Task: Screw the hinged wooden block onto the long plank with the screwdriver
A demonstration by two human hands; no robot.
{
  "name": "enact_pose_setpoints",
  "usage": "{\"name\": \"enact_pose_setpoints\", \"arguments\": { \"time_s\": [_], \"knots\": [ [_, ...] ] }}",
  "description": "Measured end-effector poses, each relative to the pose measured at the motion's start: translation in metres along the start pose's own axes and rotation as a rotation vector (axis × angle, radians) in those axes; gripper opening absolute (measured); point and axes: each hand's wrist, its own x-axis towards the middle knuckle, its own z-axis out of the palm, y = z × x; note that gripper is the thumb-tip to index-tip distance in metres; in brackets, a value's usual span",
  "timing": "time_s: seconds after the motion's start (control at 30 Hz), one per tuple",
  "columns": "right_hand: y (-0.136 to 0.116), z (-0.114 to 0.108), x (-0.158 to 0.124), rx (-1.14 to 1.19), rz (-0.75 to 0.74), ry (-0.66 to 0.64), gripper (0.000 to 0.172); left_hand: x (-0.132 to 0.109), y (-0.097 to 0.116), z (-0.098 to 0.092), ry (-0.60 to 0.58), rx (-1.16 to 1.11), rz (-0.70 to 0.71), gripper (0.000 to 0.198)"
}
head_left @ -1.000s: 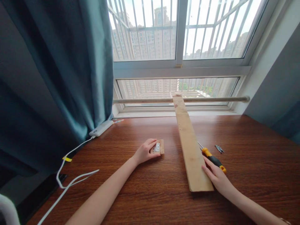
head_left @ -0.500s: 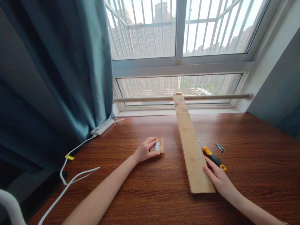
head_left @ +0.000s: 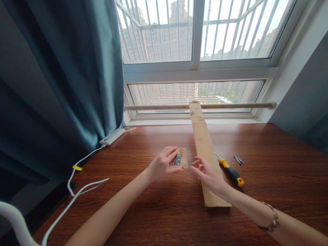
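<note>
My left hand grips a small square wooden block between thumb and fingers, close over the table. A metal hinge lies on the block's top face, partly covered by my fingers. Just to the right, my right hand hovers over a long wooden board, its fingers apart and holding nothing. The board slants away towards the window. Beside it on the right lies a screwdriver with a yellow and black handle, its tip pointing at the board. Several screws lie farther right.
A brown wood-grain table runs up to the window sill. The board's far end meets a horizontal rail. At left are a white power strip, a white cable and a blue curtain.
My right hand has left the board's right edge and moved left across it towards the block. My left hand has shifted slightly right with the block and hinge.
</note>
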Motion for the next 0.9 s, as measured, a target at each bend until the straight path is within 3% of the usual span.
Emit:
{"name": "enact_pose_setpoints", "arguments": {
  "time_s": [0.13, 0.27, 0.47, 0.67, 0.83, 0.9],
  "knots": [
    [-0.013, 0.031, 0.033, 0.312, 0.16, -0.078, 0.058, 0.014, 0.022, -0.012, 0.019, 0.039, 0.018, 0.062],
    [-0.021, 0.039, 0.042, 0.514, 0.171, -0.113, 0.056, 0.018, 0.027, -0.014, 0.013, 0.075, 0.007, 0.064],
    [-0.016, 0.026, 0.045, 0.702, 0.189, -0.039, 0.047, 0.02, 0.031, -0.002, 0.13, -0.01, -0.31, 0.075],
    [-0.012, 0.005, 0.059, 0.455, 0.046, 0.084, 0.042, 0.041, 0.021, 0.001, 0.2, -0.538, -0.812, 0.042],
    [-0.01, -0.006, 0.067, 0.418, -0.001, 0.129, 0.038, 0.041, 0.005, 0.003, -0.023, -1.203, -1.112, 0.033],
    [-0.006, -0.008, 0.07, 0.461, 0.004, 0.146, 0.033, 0.034, 0.005, 0.009, 0.02, -1.325, -1.205, 0.027]
  ]
}}
